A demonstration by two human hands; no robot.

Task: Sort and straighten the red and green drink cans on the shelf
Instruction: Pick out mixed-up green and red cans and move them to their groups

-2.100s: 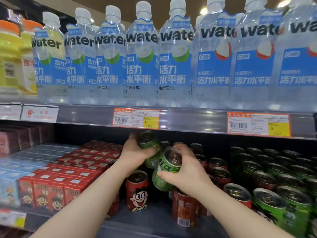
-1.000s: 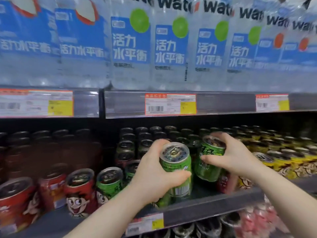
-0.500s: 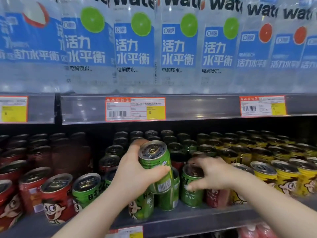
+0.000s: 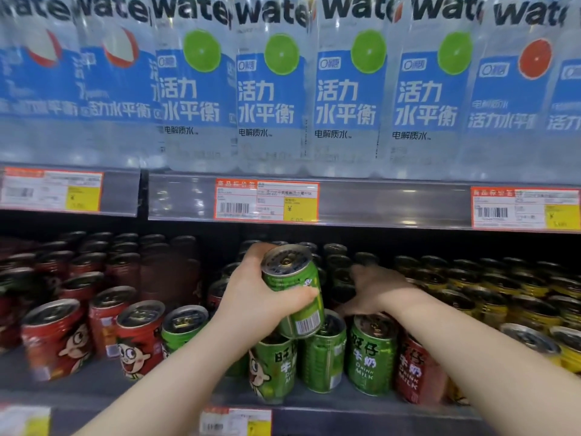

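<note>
My left hand (image 4: pixel 257 300) grips a green can (image 4: pixel 295 291), tilted and raised above the front row on the shelf (image 4: pixel 361 404). Below it stand three green cans (image 4: pixel 273 369) (image 4: pixel 320 357) (image 4: pixel 371 354). A red can (image 4: pixel 418 369) stands just right of them. My right hand (image 4: pixel 377 289) reaches into the shadow behind the right green can, fingers stretched over dark can tops, with nothing plainly held. At the left stand red cans (image 4: pixel 56 338) (image 4: pixel 138 338), with one green can (image 4: pixel 184 325) beside them.
Yellow cans (image 4: pixel 518 309) fill the shelf's right side. The upper shelf rail with price tags (image 4: pixel 267 199) hangs low over the cans. Water bottles (image 4: pixel 273 89) stand on it. More red cans (image 4: pixel 94 256) fill the back left.
My right hand has let go of the green can it set down in the front row and moved deeper into the shelf. My left hand still holds its green can aloft.
</note>
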